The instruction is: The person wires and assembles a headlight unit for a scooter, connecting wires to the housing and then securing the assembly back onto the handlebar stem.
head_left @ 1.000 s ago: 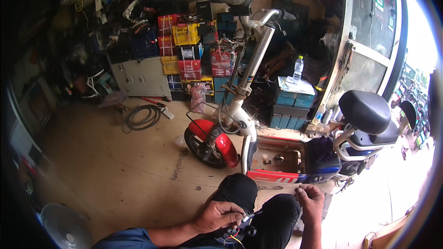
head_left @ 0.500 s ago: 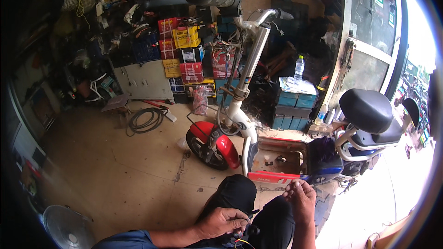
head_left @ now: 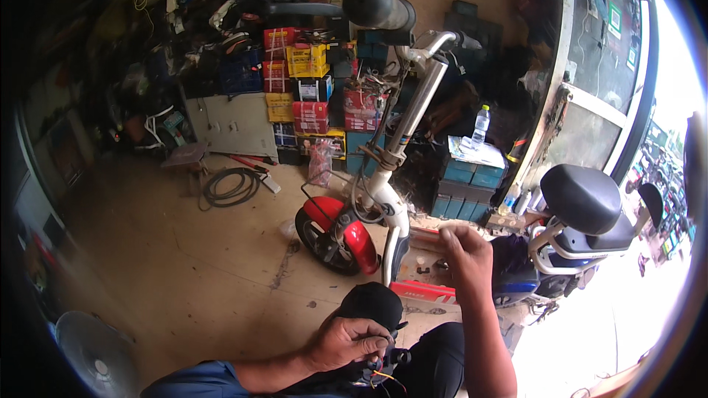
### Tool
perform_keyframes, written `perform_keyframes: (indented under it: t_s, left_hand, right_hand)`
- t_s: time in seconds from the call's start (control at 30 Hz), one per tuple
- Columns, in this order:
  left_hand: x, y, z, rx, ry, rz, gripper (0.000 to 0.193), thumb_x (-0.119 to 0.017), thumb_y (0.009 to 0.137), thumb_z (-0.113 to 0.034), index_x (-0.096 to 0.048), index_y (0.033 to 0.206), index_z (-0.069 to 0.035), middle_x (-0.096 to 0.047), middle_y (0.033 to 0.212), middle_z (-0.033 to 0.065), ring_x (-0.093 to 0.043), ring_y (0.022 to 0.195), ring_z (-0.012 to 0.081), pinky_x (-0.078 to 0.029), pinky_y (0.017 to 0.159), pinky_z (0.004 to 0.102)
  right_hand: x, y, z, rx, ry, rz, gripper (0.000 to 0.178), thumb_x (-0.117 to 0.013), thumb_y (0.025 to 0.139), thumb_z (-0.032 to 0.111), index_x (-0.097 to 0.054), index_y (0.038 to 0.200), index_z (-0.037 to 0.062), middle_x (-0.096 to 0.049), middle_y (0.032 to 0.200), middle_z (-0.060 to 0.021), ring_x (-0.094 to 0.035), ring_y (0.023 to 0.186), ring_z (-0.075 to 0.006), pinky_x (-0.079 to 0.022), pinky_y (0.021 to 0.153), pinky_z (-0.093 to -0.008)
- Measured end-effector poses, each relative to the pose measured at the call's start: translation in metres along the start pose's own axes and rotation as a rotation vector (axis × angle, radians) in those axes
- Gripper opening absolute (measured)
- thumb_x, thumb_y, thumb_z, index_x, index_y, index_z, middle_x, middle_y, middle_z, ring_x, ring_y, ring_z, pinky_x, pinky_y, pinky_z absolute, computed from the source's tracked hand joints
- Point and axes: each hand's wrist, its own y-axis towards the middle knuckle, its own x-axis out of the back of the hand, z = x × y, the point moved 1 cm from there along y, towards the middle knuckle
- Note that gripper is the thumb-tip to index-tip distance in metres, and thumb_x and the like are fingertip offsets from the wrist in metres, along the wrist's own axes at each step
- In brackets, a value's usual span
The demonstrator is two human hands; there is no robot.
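Above my lap, my left hand (head_left: pixel 346 344) is closed, thumb pressed to the curled fingers. It grips a small black part with wires (head_left: pixel 399 357); thin yellow and red wires (head_left: pixel 385 375) trail from the part's lower side. My right hand (head_left: pixel 470 256) is raised to the right, over the footwell of an electric scooter. Its thumb and fingers are pinched together; whatever lies between them is too small to make out. In front of me stands the scooter (head_left: pixel 394 210), with a white stem, a red front fender (head_left: pixel 361 243) and an uncovered floor tray (head_left: pixel 417 291) holding small loose bits.
Stacked red and yellow boxes (head_left: pixel 311 116) stand against the back wall. A water bottle (head_left: pixel 481 125) sits on papers atop teal batteries (head_left: pixel 472 175). A coiled hose (head_left: pixel 230 189) lies on the floor. At lower left is a fan (head_left: pixel 96 354); a glass door (head_left: pixel 590 110) is at right.
My right hand has risen and moved slightly left, over the scooter's tray. The left hand has shifted a little up and left with the wired part. The whole view has tilted slightly.
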Motion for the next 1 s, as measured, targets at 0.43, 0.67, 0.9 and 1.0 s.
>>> perform_keyframes:
  t_s: [0.43,0.67,0.9,1.0]
  left_hand:
    - [0.017,0.012,-0.081,-0.220,0.041,-0.219,0.014,-0.068,0.105,-0.008,-0.072,0.113,0.002,-0.072,0.087,0.0107,-0.065,0.070,0.0119,-0.044,0.056,0.0209]
    - [0.036,0.021,-0.099,-0.294,0.030,-0.235,0.013,-0.066,0.106,-0.008,-0.071,0.113,0.002,-0.071,0.087,0.0107,-0.063,0.070,0.0116,-0.043,0.057,0.0213]
    - [0.037,0.035,-0.106,-0.298,0.041,-0.250,0.014,-0.065,0.106,-0.010,-0.070,0.112,0.001,-0.070,0.086,0.0100,-0.064,0.070,0.0124,-0.043,0.055,0.0206]
    - [0.039,0.042,-0.105,-0.294,0.034,-0.258,0.015,-0.065,0.106,-0.011,-0.069,0.110,0.002,-0.070,0.085,0.0099,-0.063,0.069,0.0126,-0.044,0.055,0.0209]
  right_hand:
    - [-0.136,0.172,0.044,0.161,-0.078,0.012,0.038,-0.079,0.098,0.025,-0.076,0.116,-0.0079,-0.080,0.100,-0.0106,-0.070,0.091,-0.0133,-0.055,0.085,-0.0294]
    - [-0.132,0.176,0.027,0.007,0.260,0.142,0.032,-0.077,0.100,0.023,-0.076,0.117,-0.0043,-0.079,0.098,-0.0075,-0.048,0.061,-0.0025,-0.038,0.055,-0.0223]
    - [-0.116,0.168,0.007,-0.055,0.390,0.140,0.028,-0.076,0.101,0.025,-0.076,0.114,0.0001,-0.075,0.092,-0.0034,-0.044,0.055,-0.0020,-0.033,0.051,-0.0203]
    - [-0.104,0.164,0.002,-0.025,0.347,0.127,0.028,-0.077,0.100,0.028,-0.077,0.112,0.0025,-0.072,0.088,-0.0006,-0.046,0.055,-0.0019,-0.034,0.050,-0.0204]
